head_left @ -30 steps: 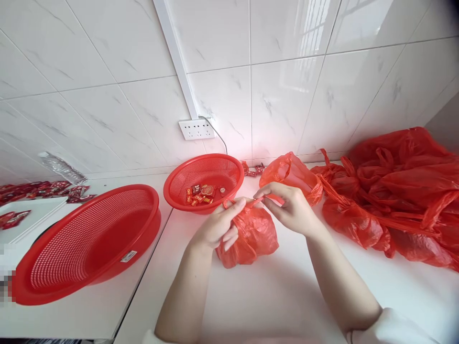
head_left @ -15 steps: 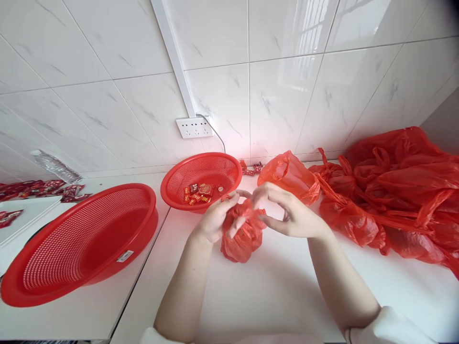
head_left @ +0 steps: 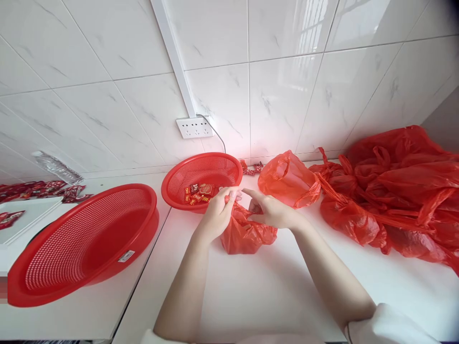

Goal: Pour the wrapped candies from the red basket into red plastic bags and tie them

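A thin red plastic bag (head_left: 247,236) rests on the white tabletop, its lower part wider and loosely spread. My left hand (head_left: 219,210) is closed on the bag's gathered top, with a bit of red plastic poking out by the thumb. On the other side my right hand (head_left: 268,209) has its fingers curled into the bag's upper edge, the index fingertip near the left thumb. Whatever the bag contains is hidden. Just behind my hands stands a red perforated basket (head_left: 174,186) holding several small red and gold packets (head_left: 201,192).
A larger red basket (head_left: 134,200) fills the left side. Another red bag (head_left: 287,179) stands open near the wall, beside a heap of red plastic bags (head_left: 398,191) at right. A clear plastic bottle (head_left: 59,167) and several red packets (head_left: 30,191) lie at far left.
The bunched bag has spread out wider to the right and looks looser. My right hand has come down and left, closing onto the bag's upper edge.
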Demonstrator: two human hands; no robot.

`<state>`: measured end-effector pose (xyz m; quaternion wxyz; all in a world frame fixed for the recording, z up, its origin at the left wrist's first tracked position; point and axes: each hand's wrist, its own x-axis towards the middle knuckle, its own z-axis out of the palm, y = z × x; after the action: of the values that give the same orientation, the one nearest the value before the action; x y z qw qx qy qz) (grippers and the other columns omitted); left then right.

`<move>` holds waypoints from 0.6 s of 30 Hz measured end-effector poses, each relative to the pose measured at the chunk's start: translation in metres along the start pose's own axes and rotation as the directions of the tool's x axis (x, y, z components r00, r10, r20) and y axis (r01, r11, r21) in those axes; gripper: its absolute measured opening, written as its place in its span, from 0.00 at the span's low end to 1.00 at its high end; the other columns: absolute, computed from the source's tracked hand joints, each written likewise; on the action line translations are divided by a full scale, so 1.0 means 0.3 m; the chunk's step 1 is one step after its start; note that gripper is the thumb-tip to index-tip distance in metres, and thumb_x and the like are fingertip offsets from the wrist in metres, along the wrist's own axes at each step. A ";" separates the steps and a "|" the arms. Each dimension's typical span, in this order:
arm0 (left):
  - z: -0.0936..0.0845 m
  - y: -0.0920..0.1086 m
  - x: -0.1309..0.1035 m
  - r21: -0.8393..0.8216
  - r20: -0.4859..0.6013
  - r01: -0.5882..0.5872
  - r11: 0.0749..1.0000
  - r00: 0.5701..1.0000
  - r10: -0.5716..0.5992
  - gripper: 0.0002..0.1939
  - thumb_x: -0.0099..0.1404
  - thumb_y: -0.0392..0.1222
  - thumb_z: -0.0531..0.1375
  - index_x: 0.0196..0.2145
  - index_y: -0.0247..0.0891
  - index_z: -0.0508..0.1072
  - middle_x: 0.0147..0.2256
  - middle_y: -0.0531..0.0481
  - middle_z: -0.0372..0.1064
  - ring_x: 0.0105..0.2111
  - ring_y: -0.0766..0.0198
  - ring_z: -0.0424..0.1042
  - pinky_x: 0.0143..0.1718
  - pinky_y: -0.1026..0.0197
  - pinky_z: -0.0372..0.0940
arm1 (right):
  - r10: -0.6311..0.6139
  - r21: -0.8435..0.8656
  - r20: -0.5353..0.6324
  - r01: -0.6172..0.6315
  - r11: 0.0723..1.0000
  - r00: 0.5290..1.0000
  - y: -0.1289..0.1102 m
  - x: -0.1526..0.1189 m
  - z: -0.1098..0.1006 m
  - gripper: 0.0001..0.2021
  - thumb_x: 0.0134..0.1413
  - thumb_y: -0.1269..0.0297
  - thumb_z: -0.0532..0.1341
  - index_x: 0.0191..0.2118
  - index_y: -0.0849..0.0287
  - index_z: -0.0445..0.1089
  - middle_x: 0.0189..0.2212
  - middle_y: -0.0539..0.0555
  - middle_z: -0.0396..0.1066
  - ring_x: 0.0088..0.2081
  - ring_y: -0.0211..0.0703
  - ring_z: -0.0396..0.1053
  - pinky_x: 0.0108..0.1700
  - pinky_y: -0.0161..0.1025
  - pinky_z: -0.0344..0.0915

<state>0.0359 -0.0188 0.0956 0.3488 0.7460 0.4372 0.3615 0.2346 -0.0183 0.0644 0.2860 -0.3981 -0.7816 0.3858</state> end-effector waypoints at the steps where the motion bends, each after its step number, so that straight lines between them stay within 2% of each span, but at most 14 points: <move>1: 0.008 -0.002 0.004 -0.014 0.014 -0.056 0.998 0.998 0.056 0.22 0.72 0.52 0.46 0.54 0.41 0.70 0.49 0.45 0.70 0.47 0.59 0.71 0.51 0.55 0.64 | 0.019 0.038 0.013 -0.019 0.999 1.000 0.002 0.003 -0.004 0.37 0.51 0.64 0.64 0.66 0.49 0.51 0.28 0.46 0.68 0.28 0.37 0.65 0.31 0.36 0.63; 3: 0.023 -0.007 0.009 -0.077 0.047 -0.132 0.988 0.990 0.136 0.21 0.72 0.50 0.46 0.56 0.42 0.68 0.53 0.45 0.68 0.50 0.58 0.70 0.53 0.55 0.63 | 0.032 0.172 0.011 -0.034 0.984 0.999 0.000 0.008 -0.012 0.28 0.53 0.56 0.64 0.60 0.52 0.61 0.31 0.49 0.69 0.30 0.37 0.65 0.33 0.36 0.63; 5: 0.034 -0.012 0.010 -0.151 0.081 -0.153 0.977 0.983 0.167 0.22 0.73 0.49 0.46 0.59 0.41 0.65 0.55 0.44 0.66 0.50 0.58 0.69 0.54 0.54 0.63 | 0.012 0.328 -0.003 -0.010 0.945 1.000 -0.003 0.016 -0.018 0.19 0.59 0.51 0.58 0.50 0.57 0.69 0.33 0.51 0.70 0.33 0.38 0.66 0.36 0.37 0.63; 7: 0.041 -0.017 0.009 -0.207 0.118 -0.133 0.969 0.980 0.159 0.23 0.73 0.50 0.46 0.61 0.41 0.63 0.56 0.43 0.66 0.50 0.57 0.70 0.53 0.53 0.64 | -0.020 0.426 -0.029 0.030 0.904 0.999 -0.002 0.026 -0.019 0.17 0.61 0.50 0.56 0.42 0.59 0.72 0.29 0.50 0.69 0.33 0.37 0.66 0.37 0.37 0.62; 9: 0.044 -0.021 0.009 -0.214 0.129 -0.122 0.969 0.980 0.152 0.24 0.73 0.50 0.45 0.62 0.42 0.62 0.58 0.42 0.64 0.51 0.56 0.70 0.53 0.54 0.64 | -0.012 0.461 -0.088 0.051 0.886 0.996 0.007 0.035 -0.017 0.15 0.58 0.52 0.60 0.36 0.60 0.72 0.26 0.49 0.69 0.31 0.36 0.65 0.36 0.36 0.60; 12: 0.037 -0.026 0.013 -0.131 0.054 -0.142 0.981 0.987 0.150 0.24 0.72 0.51 0.46 0.61 0.43 0.62 0.61 0.43 0.61 0.56 0.56 0.66 0.56 0.54 0.61 | 0.068 0.522 -0.164 0.028 0.852 0.984 0.024 0.040 -0.019 0.14 0.50 0.53 0.67 0.31 0.60 0.72 0.27 0.49 0.70 0.29 0.35 0.64 0.34 0.36 0.59; 14: 0.020 -0.030 0.017 -0.045 0.007 -0.131 0.990 0.991 0.132 0.24 0.72 0.52 0.46 0.59 0.41 0.66 0.59 0.43 0.63 0.56 0.56 0.66 0.58 0.54 0.59 | 0.111 0.614 -0.168 0.016 0.789 0.980 0.030 0.035 -0.028 0.15 0.45 0.54 0.70 0.31 0.59 0.69 0.25 0.47 0.67 0.26 0.33 0.61 0.30 0.34 0.56; 16: -0.007 -0.036 0.018 0.041 0.019 -0.077 0.996 0.997 0.076 0.25 0.72 0.54 0.45 0.54 0.39 0.71 0.55 0.43 0.68 0.55 0.55 0.66 0.58 0.53 0.57 | 0.124 0.692 -0.154 0.018 0.721 0.980 0.029 0.026 -0.044 0.16 0.44 0.54 0.71 0.33 0.57 0.67 0.21 0.43 0.60 0.22 0.30 0.54 0.26 0.32 0.51; 18: -0.041 -0.041 0.014 0.131 0.060 0.004 0.991 0.998 -0.012 0.27 0.71 0.57 0.44 0.47 0.38 0.76 0.49 0.43 0.73 0.54 0.53 0.67 0.57 0.53 0.58 | 0.119 0.689 -0.125 0.000 0.724 0.985 0.020 0.012 -0.064 0.17 0.46 0.53 0.69 0.36 0.56 0.67 0.20 0.42 0.56 0.20 0.29 0.49 0.23 0.31 0.45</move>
<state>0.0221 -0.0079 0.0923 0.3138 0.7761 0.4523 0.3077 0.2496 -0.0059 0.0702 0.4623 -0.3186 -0.5446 0.6231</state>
